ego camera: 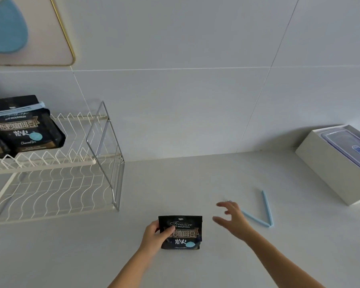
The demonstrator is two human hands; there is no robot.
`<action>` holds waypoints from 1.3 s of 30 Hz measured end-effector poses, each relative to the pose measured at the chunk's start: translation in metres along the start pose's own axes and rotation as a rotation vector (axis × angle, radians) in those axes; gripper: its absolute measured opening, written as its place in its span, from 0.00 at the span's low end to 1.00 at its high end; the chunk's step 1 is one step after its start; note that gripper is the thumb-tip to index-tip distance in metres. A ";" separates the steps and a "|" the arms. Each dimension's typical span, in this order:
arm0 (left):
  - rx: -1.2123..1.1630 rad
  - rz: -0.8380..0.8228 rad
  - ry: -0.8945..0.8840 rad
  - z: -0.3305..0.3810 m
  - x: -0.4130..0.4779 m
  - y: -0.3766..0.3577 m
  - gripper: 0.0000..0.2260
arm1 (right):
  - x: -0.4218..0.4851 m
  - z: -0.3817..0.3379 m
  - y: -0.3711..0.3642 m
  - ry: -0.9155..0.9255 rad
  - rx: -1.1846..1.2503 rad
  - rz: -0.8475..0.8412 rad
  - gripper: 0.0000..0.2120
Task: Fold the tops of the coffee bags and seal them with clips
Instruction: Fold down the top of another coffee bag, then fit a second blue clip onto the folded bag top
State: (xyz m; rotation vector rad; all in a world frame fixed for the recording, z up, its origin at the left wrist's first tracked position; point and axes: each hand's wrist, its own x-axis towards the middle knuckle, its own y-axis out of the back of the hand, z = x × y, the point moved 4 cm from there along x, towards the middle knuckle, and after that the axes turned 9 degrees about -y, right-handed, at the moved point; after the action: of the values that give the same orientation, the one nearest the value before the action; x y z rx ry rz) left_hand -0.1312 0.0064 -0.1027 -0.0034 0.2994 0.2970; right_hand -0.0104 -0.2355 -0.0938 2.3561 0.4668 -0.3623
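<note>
A black coffee bag (184, 231) stands upright on the white counter near the front middle. My left hand (156, 235) grips its left edge, thumb across the front. My right hand (231, 218) hovers open to the right of the bag, fingers spread, holding nothing. Just beyond that hand a light blue clip (266, 210) lies open in a V shape on the counter, partly hidden by the fingers. Another black coffee bag (27, 129) with a blue clip (15, 112) across its folded top rests on the upper shelf of the rack at the left.
A white wire rack (56, 183) with two shelves occupies the left side. A white box (330, 167) holding a clear lidded container (353, 148) sits at the right against the tiled wall. A gold-framed picture (29, 38) hangs at top left.
</note>
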 end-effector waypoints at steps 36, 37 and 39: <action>-0.016 0.044 -0.040 -0.004 0.004 -0.008 0.06 | -0.027 -0.065 -0.011 0.250 -0.163 -0.050 0.11; -0.024 0.043 -0.035 -0.005 0.004 -0.008 0.07 | -0.028 -0.068 -0.013 0.254 -0.147 -0.038 0.13; -0.035 0.046 -0.030 -0.006 0.004 -0.008 0.07 | -0.029 -0.072 -0.017 0.264 -0.128 -0.028 0.15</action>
State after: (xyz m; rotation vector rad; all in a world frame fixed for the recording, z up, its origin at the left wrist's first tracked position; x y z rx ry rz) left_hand -0.1271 -0.0004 -0.1101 -0.0269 0.2650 0.3480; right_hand -0.0345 -0.1806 -0.0411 2.2826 0.6284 -0.0312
